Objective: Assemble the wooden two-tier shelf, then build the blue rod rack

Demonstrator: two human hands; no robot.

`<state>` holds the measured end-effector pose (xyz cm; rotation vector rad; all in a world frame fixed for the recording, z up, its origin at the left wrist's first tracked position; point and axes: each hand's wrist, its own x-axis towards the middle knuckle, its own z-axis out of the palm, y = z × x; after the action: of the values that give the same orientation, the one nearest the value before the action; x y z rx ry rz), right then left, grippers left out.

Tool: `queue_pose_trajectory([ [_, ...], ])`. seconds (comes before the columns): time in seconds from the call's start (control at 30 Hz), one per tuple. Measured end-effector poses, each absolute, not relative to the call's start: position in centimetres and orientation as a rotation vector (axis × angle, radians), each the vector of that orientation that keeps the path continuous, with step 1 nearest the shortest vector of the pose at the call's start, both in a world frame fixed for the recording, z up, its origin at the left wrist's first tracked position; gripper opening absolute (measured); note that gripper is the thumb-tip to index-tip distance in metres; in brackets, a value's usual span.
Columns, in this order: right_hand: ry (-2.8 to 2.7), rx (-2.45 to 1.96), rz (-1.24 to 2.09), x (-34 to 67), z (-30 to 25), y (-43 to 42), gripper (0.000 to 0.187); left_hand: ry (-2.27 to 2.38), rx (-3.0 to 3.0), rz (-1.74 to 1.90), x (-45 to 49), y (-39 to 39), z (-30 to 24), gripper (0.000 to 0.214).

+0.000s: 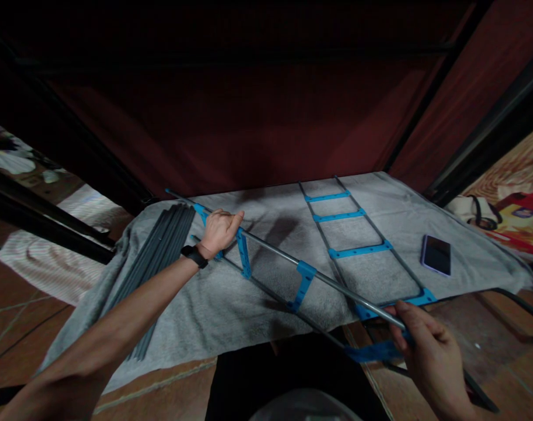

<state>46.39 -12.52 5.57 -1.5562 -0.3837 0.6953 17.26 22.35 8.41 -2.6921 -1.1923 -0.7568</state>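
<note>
A ladder-shaped rack frame of grey metal tubes and blue plastic crosspieces slants across the front of the cloth. My left hand, with a dark watch on its wrist, is closed over its upper tube near the far left end. At the near right end, my right hand grips the same tube beside the last blue crosspiece; its fingertips are partly hidden. Behind it, a second frame of the same kind lies flat. A bundle of loose grey tubes rests to the left of my left hand.
A grey cloth covers the low work surface. Toward its right side lies a phone. A dark red panel rises behind the back edge. Black bars stand left and right, and a red patterned item is at far right.
</note>
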Motion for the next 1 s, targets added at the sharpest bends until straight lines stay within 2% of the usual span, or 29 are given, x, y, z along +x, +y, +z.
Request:
queue_pose_trajectory([
  [0.2,-0.443,-1.433,0.855,47.2,4.9,-12.1,0.038,-1.185,-2.728,-0.649,17.7,23.3,8.9,0.065],
  [0.53,-0.789,-1.341,1.361,47.9,9.0,-13.3,0.046,-1.309,-2.967,-0.408,17.8,22.2,11.5,0.069],
  [0.7,-0.866,-1.432,1.335,46.1,9.1,-12.9,0.056,-1.299,-2.936,-0.178,18.2,22.4,11.4,0.068],
  [1.0,-0.743,-1.44,1.252,45.1,8.5,-13.4,0.052,-1.297,-2.742,-0.234,18.5,21.2,9.6,0.071],
])
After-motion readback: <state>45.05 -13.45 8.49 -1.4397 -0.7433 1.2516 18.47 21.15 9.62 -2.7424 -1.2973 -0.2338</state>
